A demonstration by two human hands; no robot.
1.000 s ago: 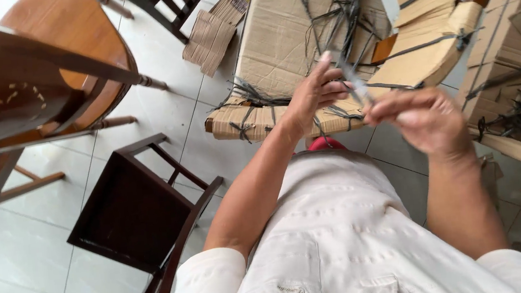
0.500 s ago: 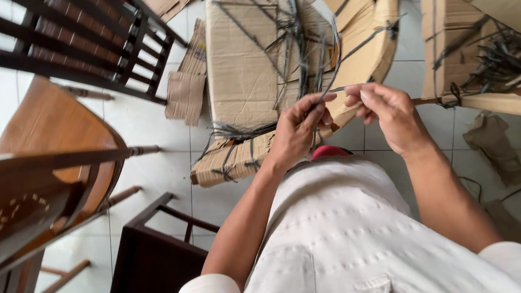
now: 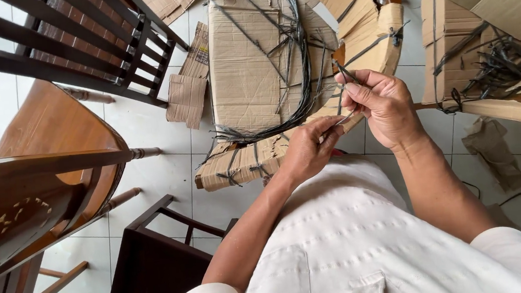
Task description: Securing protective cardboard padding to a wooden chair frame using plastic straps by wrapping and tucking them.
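Thin dark strap pinched taut between both hands

Narrow, flat, grey-black — the left hand grips its lower end, the right hand closes on it above. Likely best kept taut, fingertips close together. Beyond the hands: a cardboard-wrapped chair crossed by loose straps — wooden chairs to the left.

I am seeing cardboard wrap showing tan, ribbed along torn edges. Strapping over it running black (thin strand between my hands looking grey). Shirt showing off-white, faint raised stripe pattern. Floor tiles reading pale white with grey grout grid. Round chair seat glowing orange-brown; slatted chair and stool showing dark brown, near black.
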